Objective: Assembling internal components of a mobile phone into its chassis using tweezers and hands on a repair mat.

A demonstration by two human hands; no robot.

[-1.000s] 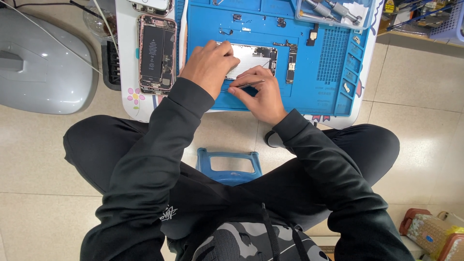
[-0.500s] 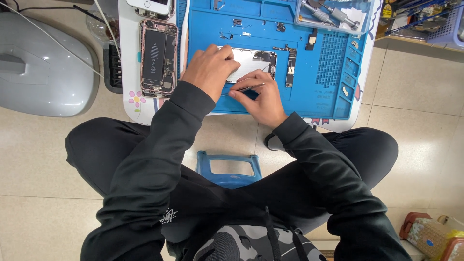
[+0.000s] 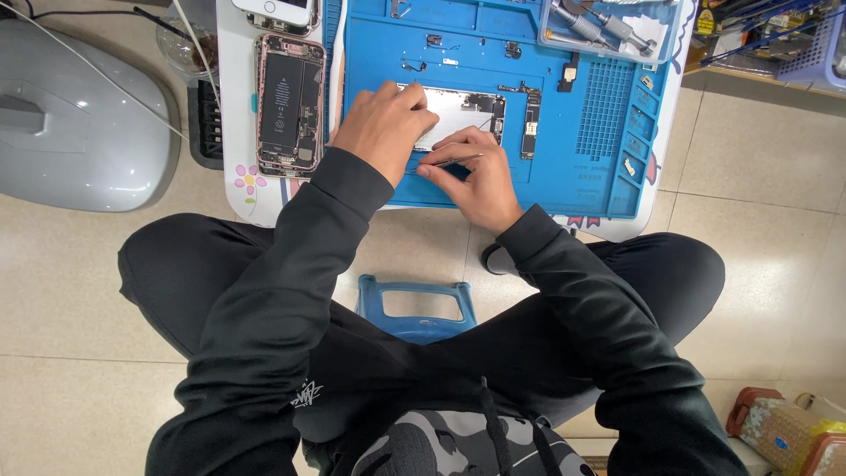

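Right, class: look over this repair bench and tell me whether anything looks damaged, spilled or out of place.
Nothing stands out. The opened phone lies straight beside the blue mat, small parts sit apart on the mat, and tools stay in the clear tray. The left hand steadies the silver phone panel while the right hand holds tweezers.

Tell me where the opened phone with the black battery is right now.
In the head view, the opened phone lies on the white table, just left of the blue mat and the left hand.

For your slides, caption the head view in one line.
Left hand steadies an opened phone on a blue mat; right hand holds tweezers.
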